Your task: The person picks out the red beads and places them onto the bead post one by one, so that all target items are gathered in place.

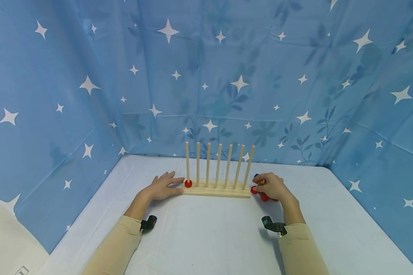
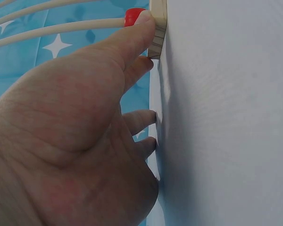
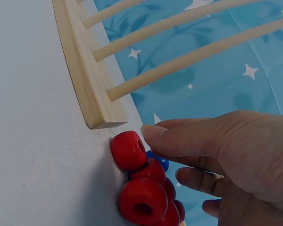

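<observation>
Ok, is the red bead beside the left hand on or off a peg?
On: the leftmost peg rises from the bead, which sits at the base.

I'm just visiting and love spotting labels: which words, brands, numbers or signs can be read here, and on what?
Possibly "I" or "1": a boxed mark, cut off, on the cream surface at the head view's lower left; too small to be sure.
No readable text on the red beads, wooden rack or wrist devices.
</observation>
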A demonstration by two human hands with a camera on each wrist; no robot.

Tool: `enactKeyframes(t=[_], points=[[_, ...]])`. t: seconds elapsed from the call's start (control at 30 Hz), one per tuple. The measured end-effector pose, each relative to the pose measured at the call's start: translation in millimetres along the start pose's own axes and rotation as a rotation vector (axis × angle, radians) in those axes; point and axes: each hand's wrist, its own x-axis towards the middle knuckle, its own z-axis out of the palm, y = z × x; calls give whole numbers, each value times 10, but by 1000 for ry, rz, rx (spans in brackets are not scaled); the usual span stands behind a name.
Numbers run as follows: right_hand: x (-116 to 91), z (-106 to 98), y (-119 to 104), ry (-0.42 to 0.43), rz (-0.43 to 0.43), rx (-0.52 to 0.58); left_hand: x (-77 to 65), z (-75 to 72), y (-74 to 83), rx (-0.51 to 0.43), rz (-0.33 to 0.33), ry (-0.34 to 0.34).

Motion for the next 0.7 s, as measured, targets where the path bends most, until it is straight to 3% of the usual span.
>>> enactKeyframes(t=[0.7], points=[[-2,48,-32,-22,15,-61,0,1,-15,-6,2,-1]])
